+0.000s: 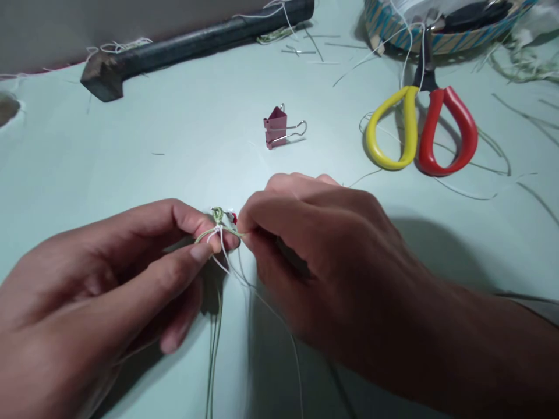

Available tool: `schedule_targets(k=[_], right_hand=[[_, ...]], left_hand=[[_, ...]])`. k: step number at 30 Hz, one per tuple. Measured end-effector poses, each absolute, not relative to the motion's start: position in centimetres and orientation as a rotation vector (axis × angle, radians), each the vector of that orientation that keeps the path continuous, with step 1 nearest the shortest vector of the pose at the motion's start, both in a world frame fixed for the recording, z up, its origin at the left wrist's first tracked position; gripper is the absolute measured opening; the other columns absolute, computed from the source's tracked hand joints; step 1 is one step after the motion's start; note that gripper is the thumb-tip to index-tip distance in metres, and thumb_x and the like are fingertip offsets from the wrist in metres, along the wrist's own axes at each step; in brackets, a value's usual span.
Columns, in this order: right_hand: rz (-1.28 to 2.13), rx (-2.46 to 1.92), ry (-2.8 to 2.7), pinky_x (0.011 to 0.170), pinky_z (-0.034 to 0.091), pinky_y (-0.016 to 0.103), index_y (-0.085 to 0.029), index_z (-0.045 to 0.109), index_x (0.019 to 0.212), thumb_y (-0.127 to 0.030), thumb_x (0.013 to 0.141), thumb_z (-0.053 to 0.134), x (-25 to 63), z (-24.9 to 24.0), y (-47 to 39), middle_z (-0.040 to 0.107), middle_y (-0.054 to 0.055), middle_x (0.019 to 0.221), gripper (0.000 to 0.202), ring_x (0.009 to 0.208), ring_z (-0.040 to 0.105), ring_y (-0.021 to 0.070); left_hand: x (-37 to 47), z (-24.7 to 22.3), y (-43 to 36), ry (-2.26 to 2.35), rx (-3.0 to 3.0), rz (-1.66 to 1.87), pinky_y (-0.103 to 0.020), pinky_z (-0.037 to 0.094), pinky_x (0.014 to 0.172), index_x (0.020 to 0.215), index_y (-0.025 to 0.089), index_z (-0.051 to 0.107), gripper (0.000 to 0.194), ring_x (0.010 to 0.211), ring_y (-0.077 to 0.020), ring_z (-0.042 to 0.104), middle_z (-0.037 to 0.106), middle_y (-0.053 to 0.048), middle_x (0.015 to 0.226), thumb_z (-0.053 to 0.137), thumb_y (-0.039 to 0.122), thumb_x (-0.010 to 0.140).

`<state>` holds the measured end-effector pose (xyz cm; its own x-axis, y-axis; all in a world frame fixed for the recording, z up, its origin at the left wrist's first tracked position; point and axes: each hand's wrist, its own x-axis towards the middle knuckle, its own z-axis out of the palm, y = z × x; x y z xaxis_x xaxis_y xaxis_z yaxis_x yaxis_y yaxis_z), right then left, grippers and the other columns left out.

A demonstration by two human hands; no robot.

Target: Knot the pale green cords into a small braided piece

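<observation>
My left hand (131, 279) pinches a small knotted piece of green cord (218, 216) between thumb and fingertips. A looped end points up at its top, and a white thread (225, 250) is tied around it just below. Close on the right, my right hand (323, 250) is closed, its thumb and forefinger gripping a strand of the green cord. Something small, red and white, shows behind the knot; I cannot make out what it is. Long green ends (213, 349) hang below my left hand, and the white thread trails down between both hands.
Beyond the hands stands a mauve binder clip (276, 128). Scissors with one yellow and one red handle (469, 131) lean on a round blue-striped container (375, 29) at the back right. A dark metal bar (196, 49) lies along the back left. Cord scraps (524, 116) are scattered about.
</observation>
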<state>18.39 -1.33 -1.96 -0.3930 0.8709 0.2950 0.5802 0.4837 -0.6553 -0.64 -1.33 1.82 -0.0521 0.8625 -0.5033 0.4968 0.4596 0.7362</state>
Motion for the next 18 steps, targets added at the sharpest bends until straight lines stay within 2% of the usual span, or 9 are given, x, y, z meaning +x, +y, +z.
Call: schedule_targets(k=[2, 4, 5, 7, 8, 9, 11, 13, 18], right_hand=[[0.61, -1.185, -2.113, 0.069, 0.036, 0.034, -0.023, 0.058, 0.074, -0.011, 0.1, 0.047, 18.4, -2.0, -1.3, 0.051, -0.004, 0.072, 0.03, 0.068, 0.046, 0.0138], [0.614, -1.179, -2.119, 0.069, 0.034, 0.034, -0.023, 0.056, 0.073, -0.01, 0.099, 0.047, 18.5, -2.1, -1.4, 0.049, -0.004, 0.071, 0.03, 0.067, 0.044, 0.0135], [0.614, -1.177, -2.121, 0.069, 0.035, 0.034, -0.022, 0.057, 0.074, -0.01, 0.099, 0.047, 18.5, -2.2, -1.4, 0.05, -0.004, 0.072, 0.029, 0.066, 0.043, 0.0134], [0.611, -1.173, -2.122, 0.07, 0.035, 0.035, -0.022, 0.059, 0.077, -0.01, 0.098, 0.048, 18.6, -2.3, -1.5, 0.052, -0.004, 0.073, 0.027, 0.066, 0.044, 0.0135], [0.604, -1.172, -2.119, 0.071, 0.036, 0.035, -0.022, 0.06, 0.078, -0.01, 0.099, 0.048, 18.6, -2.4, -1.5, 0.054, -0.004, 0.073, 0.026, 0.066, 0.044, 0.0136], [0.596, -1.171, -2.119, 0.071, 0.036, 0.036, -0.021, 0.06, 0.079, -0.011, 0.099, 0.048, 18.6, -2.4, -1.6, 0.055, -0.004, 0.073, 0.026, 0.066, 0.044, 0.0137], [0.587, -1.167, -2.116, 0.071, 0.036, 0.036, -0.021, 0.061, 0.079, -0.012, 0.099, 0.047, 18.6, -2.5, -1.6, 0.056, -0.004, 0.074, 0.026, 0.066, 0.045, 0.0136], [0.588, -1.172, -2.119, 0.072, 0.037, 0.035, -0.021, 0.061, 0.079, -0.012, 0.099, 0.046, 18.6, -2.5, -1.6, 0.057, -0.004, 0.075, 0.026, 0.066, 0.046, 0.0133], [0.577, -1.163, -2.116, 0.075, 0.041, 0.035, -0.021, 0.06, 0.08, -0.013, 0.101, 0.041, 18.6, -2.3, -1.6, 0.061, -0.004, 0.077, 0.03, 0.071, 0.052, 0.0128]], left_hand=[[-0.8, 1.5, -1.3, 1.731, 1.147, 0.422, -0.013, 0.042, 0.034, 0.083, 0.031, 0.078, 0.02, 0.032, -0.0055, 0.039, 0.047, 0.009, 0.033, 0.075, 0.051, 0.086], [-1.5, 0.8, -1.1, 1.736, 1.121, 0.506, -0.018, 0.052, 0.037, 0.085, 0.03, 0.081, 0.024, 0.037, -0.0091, 0.053, 0.062, 0.005, 0.044, 0.081, 0.053, 0.077], [-1.8, 0.4, -1.0, 1.754, 1.112, 0.571, -0.019, 0.058, 0.043, 0.087, 0.031, 0.081, 0.026, 0.047, -0.0122, 0.065, 0.072, 0.002, 0.058, 0.086, 0.052, 0.072], [-2.4, -0.3, -0.9, 1.792, 1.087, 0.653, -0.018, 0.063, 0.051, 0.089, 0.033, 0.081, 0.033, 0.067, -0.0174, 0.077, 0.079, 0.002, 0.079, 0.093, 0.05, 0.062], [-2.6, -0.5, -0.8, 1.807, 1.072, 0.649, -0.017, 0.063, 0.052, 0.089, 0.033, 0.081, 0.036, 0.069, -0.0176, 0.078, 0.078, 0.003, 0.079, 0.094, 0.051, 0.06], [-2.7, -0.6, -0.8, 1.807, 1.073, 0.644, -0.014, 0.06, 0.046, 0.087, 0.033, 0.081, 0.036, 0.061, -0.015, 0.075, 0.073, 0.004, 0.07, 0.095, 0.052, 0.059], [-2.7, -0.8, -0.8, 1.785, 1.101, 0.622, -0.008, 0.046, 0.033, 0.082, 0.032, 0.08, 0.034, 0.04, -0.0074, 0.059, 0.056, 0.006, 0.052, 0.095, 0.053, 0.06], [-2.6, -0.8, -0.8, 1.766, 1.14, 0.637, -0.006, 0.037, 0.029, 0.079, 0.03, 0.079, 0.033, 0.033, -0.0028, 0.047, 0.047, 0.007, 0.048, 0.095, 0.052, 0.061], [-2.3, -0.8, -0.8, 1.779, 1.129, 0.589, -0.015, 0.053, 0.037, 0.083, 0.031, 0.079, 0.03, 0.046, -0.0123, 0.065, 0.06, 0.004, 0.057, 0.092, 0.052, 0.065]])
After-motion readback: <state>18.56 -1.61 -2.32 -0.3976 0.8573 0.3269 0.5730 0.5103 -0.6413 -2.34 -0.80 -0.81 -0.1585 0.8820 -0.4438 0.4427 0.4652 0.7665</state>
